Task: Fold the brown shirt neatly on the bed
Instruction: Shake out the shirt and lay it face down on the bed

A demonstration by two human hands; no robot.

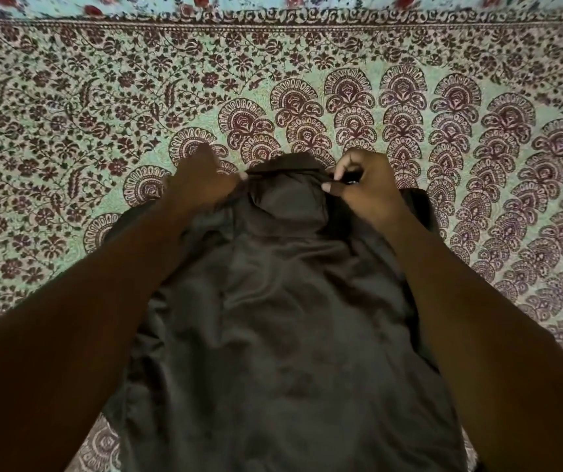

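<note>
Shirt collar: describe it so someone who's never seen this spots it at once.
On the patterned bedspread lies a brown shirt. Its collar is the folded band at its far edge, gripped at either end by left hand and right hand.

Both hands (201, 180) (363, 187) pinch the brown shirt's (287, 318) collar on the patterned bedsheet (103, 114).

Bare forearms (96, 294) lead to the left hand (201, 180) and right hand (367, 189), whose short fingernails (325, 188) show.
</note>
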